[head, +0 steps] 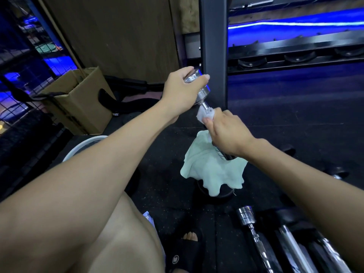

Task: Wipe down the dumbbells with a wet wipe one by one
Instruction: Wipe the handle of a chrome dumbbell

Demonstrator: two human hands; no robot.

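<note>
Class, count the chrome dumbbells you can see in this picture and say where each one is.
4: one dumbbell held up in both hands, and three lying on the floor at lower right. Others may be hidden.

No text, number or brand can be read here. The black sandal (184, 255) bears a small round emblem (too blurred to make out), and the cardboard box (78, 101) shows no legible print.

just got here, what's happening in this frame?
A person is wiping a chrome dumbbell held up off the floor. The left hand grips its upper head; the right hand pinches a white wet wipe around the handle. A pale green cloth hangs below that hand. More chrome dumbbells lie on the dark floor at lower right.
</note>
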